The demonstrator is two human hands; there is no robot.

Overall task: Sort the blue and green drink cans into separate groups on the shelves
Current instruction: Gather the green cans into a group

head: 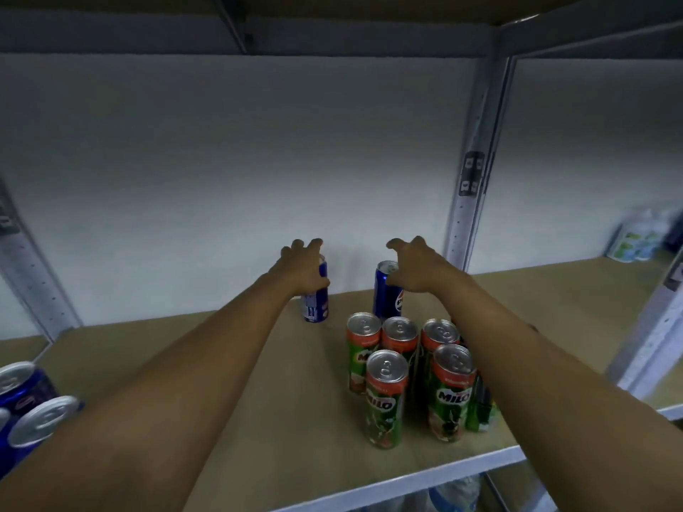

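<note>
On the tan shelf board, my left hand grips a blue can near the back wall, fingers curled round its top. My right hand hovers over a second blue Pepsi can, fingers spread and curved above its rim; contact is unclear. In front of that can stand several green Milo cans, upright in a tight cluster, one partly hidden under my right forearm. More blue cans sit at the far left edge.
A grey metal upright divides this bay from the right one, where pale packages stand at the back. A shelf beam runs overhead. The white front lip marks the shelf edge.
</note>
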